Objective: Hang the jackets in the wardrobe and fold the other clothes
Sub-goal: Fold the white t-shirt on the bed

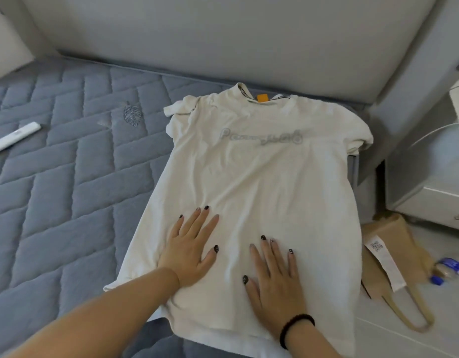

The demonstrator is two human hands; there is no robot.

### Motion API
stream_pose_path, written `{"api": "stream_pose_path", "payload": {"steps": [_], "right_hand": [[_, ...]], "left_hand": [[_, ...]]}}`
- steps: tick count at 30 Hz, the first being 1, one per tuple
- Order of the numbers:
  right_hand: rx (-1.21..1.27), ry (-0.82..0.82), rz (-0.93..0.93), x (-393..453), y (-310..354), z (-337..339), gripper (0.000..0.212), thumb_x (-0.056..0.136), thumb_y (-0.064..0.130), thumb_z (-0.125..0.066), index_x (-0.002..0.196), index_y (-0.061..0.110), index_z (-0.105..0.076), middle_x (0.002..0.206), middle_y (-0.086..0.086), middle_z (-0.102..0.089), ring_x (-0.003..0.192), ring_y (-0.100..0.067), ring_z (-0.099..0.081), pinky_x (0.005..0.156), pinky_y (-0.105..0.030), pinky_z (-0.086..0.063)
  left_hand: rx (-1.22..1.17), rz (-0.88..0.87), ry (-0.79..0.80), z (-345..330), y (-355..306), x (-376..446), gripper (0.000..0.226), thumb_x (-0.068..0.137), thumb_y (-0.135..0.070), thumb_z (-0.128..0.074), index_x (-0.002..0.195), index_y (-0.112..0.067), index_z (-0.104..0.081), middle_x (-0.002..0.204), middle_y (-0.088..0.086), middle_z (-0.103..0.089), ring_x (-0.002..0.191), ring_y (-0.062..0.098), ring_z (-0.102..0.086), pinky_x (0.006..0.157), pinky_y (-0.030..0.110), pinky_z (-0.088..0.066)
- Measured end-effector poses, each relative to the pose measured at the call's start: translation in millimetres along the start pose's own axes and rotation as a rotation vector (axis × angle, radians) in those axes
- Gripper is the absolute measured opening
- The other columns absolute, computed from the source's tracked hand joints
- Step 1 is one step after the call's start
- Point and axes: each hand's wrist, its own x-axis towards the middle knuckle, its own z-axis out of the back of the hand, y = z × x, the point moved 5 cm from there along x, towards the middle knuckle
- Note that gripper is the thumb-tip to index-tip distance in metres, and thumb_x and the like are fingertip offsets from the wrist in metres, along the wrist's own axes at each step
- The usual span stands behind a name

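Note:
A white T-shirt (262,177) with faint grey lettering across the chest lies spread flat on the blue quilted mattress (63,177), its collar pointing away from me and both sleeves tucked under. Its right side hangs over the mattress edge. My left hand (190,248) rests palm down on the lower left part of the shirt, fingers spread. My right hand (273,277), with a black band on its wrist, lies flat on the lower middle of the shirt, fingers apart. Neither hand grips the fabric.
A white remote control (15,138) lies on the mattress at far left. A grey padded headboard (223,34) runs along the back. On the floor at right lie a tan tote bag (393,254) and a small blue-capped bottle (446,271), beside a white nightstand (435,189).

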Motion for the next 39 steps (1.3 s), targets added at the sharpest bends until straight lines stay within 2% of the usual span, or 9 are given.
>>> {"api": "stream_pose_path", "payload": {"steps": [6, 10, 14, 16, 21, 25, 28, 34, 39], "right_hand": [[-0.116, 0.129, -0.042, -57, 28, 1, 0.082, 0.075, 0.072, -0.038, 0.138, 0.022, -0.052, 0.148, -0.009, -0.041, 0.134, -0.031, -0.042, 0.101, -0.067, -0.031], [-0.06, 0.255, -0.012, -72, 20, -5, 0.075, 0.091, 0.065, -0.019, 0.153, 0.029, 0.002, 0.154, 0.005, 0.026, 0.145, -0.021, 0.021, 0.113, -0.056, 0.008], [-0.161, 0.153, 0.093, -87, 13, 8, 0.064, 0.092, 0.051, -0.045, 0.148, 0.019, -0.035, 0.158, -0.004, -0.023, 0.146, -0.021, -0.021, 0.115, -0.046, -0.023], [-0.213, 0.018, 0.141, -95, 10, 14, 0.06, 0.07, 0.043, -0.077, 0.123, 0.016, -0.065, 0.133, -0.005, -0.059, 0.121, -0.02, -0.057, 0.093, -0.038, -0.053], [-0.258, -0.117, -0.021, -109, -15, 24, 0.071, 0.027, 0.004, -0.093, 0.096, 0.006, -0.075, 0.092, -0.01, -0.072, 0.076, -0.025, -0.071, 0.05, -0.03, -0.056], [-0.243, -0.051, -0.276, -115, -41, 28, 0.037, 0.084, 0.004, -0.057, 0.119, 0.013, -0.051, 0.11, -0.005, -0.051, 0.092, -0.019, -0.053, 0.063, -0.027, -0.044], [-0.131, -0.043, -0.475, -127, -67, 24, 0.027, 0.095, 0.008, -0.036, 0.12, 0.017, -0.04, 0.117, -0.001, -0.044, 0.089, -0.014, -0.047, 0.064, -0.024, -0.037], [0.215, -0.257, -0.678, -154, -101, 28, 0.016, 0.09, 0.006, -0.049, 0.093, 0.019, -0.04, 0.088, -0.003, -0.049, 0.064, -0.021, -0.05, 0.058, -0.033, -0.049], [0.163, -0.072, -0.665, -162, -95, 17, 0.03, 0.092, 0.013, -0.047, 0.12, 0.023, -0.042, 0.091, 0.001, -0.052, 0.068, -0.014, -0.051, 0.053, -0.025, -0.038]], "left_hand": [[-0.019, -0.007, 0.085, 6, -8, -39, 0.072, 0.092, -0.065, -0.016, 0.152, -0.034, 0.011, 0.159, -0.005, 0.021, 0.146, 0.016, 0.022, 0.118, 0.04, 0.015], [0.129, -0.242, 0.067, 15, -8, -102, 0.07, 0.095, -0.059, -0.03, 0.153, -0.02, -0.027, 0.159, 0.01, -0.021, 0.145, 0.031, -0.025, 0.114, 0.046, -0.013], [0.168, -0.279, 0.019, 27, 16, -133, 0.068, 0.092, -0.058, -0.038, 0.148, -0.019, -0.04, 0.152, 0.011, -0.039, 0.138, 0.029, -0.041, 0.112, 0.048, -0.032], [0.185, -0.297, -0.008, 31, 26, -143, 0.064, 0.094, -0.057, -0.033, 0.144, -0.018, -0.046, 0.148, 0.011, -0.045, 0.134, 0.029, -0.046, 0.104, 0.051, -0.041], [0.247, -0.358, -0.174, 40, 35, -154, 0.05, 0.099, -0.033, -0.025, 0.129, -0.015, -0.061, 0.119, 0.017, -0.065, 0.094, 0.034, -0.068, 0.071, 0.042, -0.058], [0.189, -0.261, -0.206, 54, 44, -155, 0.042, 0.072, -0.025, -0.06, 0.112, -0.013, -0.058, 0.084, 0.006, -0.057, 0.061, 0.027, -0.057, 0.05, 0.031, -0.049], [0.118, -0.111, -0.099, 58, 60, -154, 0.052, 0.052, -0.013, -0.084, 0.094, -0.016, -0.054, 0.076, 0.001, -0.056, 0.057, 0.023, -0.056, 0.046, 0.029, -0.043], [-0.07, 0.377, -0.118, 62, 99, -166, 0.014, 0.086, -0.018, -0.061, 0.084, -0.017, -0.047, 0.083, -0.004, -0.05, 0.07, 0.017, -0.048, 0.05, 0.03, -0.035], [-0.429, 0.573, -0.204, 61, 108, -166, 0.018, 0.092, -0.005, -0.048, 0.079, -0.013, -0.04, 0.07, 0.008, -0.056, 0.062, 0.025, -0.051, 0.052, 0.034, -0.038]]}}
